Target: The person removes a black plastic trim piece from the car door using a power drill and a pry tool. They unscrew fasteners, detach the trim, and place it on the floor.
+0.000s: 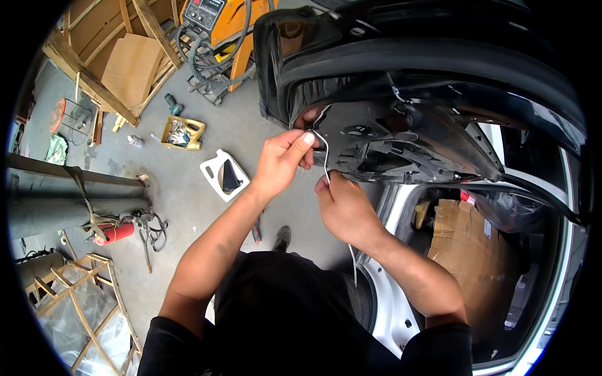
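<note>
A thin pale wire (327, 155) runs along the near left end of a raised black tailgate (426, 135) whose inner side shows bare panel and cutouts. My left hand (282, 161) pinches the wire between thumb and fingers at the tailgate's edge. Lower and to the right, my right hand (349, 210) is closed round the same wire, its fingertips partly hidden by the back of the hand. Below that hand the wire's loose tail hangs down beside the white car body (392, 301).
A cardboard box (467, 250) fills much of the open trunk at right. On the floor at left stand a cut-open white jug (213, 168), a yellow container (194, 133) of small parts and a drill (174, 105). An orange machine (231, 28) with cables stands beyond; a fire extinguisher (115, 234) lies left.
</note>
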{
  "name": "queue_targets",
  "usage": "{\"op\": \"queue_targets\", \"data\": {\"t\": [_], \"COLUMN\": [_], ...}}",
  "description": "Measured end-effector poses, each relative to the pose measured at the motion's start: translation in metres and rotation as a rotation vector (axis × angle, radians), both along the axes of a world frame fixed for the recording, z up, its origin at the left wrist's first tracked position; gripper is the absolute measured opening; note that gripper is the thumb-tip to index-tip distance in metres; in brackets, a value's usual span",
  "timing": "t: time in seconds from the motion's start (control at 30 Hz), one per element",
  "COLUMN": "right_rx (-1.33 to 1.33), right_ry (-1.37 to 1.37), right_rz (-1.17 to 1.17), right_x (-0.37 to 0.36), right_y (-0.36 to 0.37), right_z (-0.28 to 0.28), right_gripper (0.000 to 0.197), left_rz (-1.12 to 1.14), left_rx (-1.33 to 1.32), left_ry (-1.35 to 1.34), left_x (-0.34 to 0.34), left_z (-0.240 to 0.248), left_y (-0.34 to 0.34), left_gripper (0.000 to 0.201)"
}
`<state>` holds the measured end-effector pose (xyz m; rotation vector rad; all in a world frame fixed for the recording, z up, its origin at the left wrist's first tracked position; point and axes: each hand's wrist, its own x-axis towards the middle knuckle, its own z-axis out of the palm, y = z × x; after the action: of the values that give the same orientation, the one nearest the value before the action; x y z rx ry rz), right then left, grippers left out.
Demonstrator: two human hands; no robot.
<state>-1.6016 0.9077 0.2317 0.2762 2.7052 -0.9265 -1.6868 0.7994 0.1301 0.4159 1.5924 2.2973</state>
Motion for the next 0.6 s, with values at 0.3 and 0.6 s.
{"op": "queue_targets", "data": {"t": [0.3, 0.6], "right_rx": [0.08, 0.019], "right_ry": [-0.062, -0.042], "right_rz": [-0.013, -0.093], "right_x": [-0.005, 0.036], "right_y": [-0.015, 0.013], "right_z": [0.013, 0.008], "right_gripper": [0.022, 0.013], "left_rz": [-0.072, 0.022], "left_rx": [0.182, 0.253], "left_ry": [-0.137, -0.441], "left_x": [0.0, 0.014], "left_z": [-0.012, 0.012], "left_y": [0.005, 0.007], "left_gripper": [0.036, 0.029]}}
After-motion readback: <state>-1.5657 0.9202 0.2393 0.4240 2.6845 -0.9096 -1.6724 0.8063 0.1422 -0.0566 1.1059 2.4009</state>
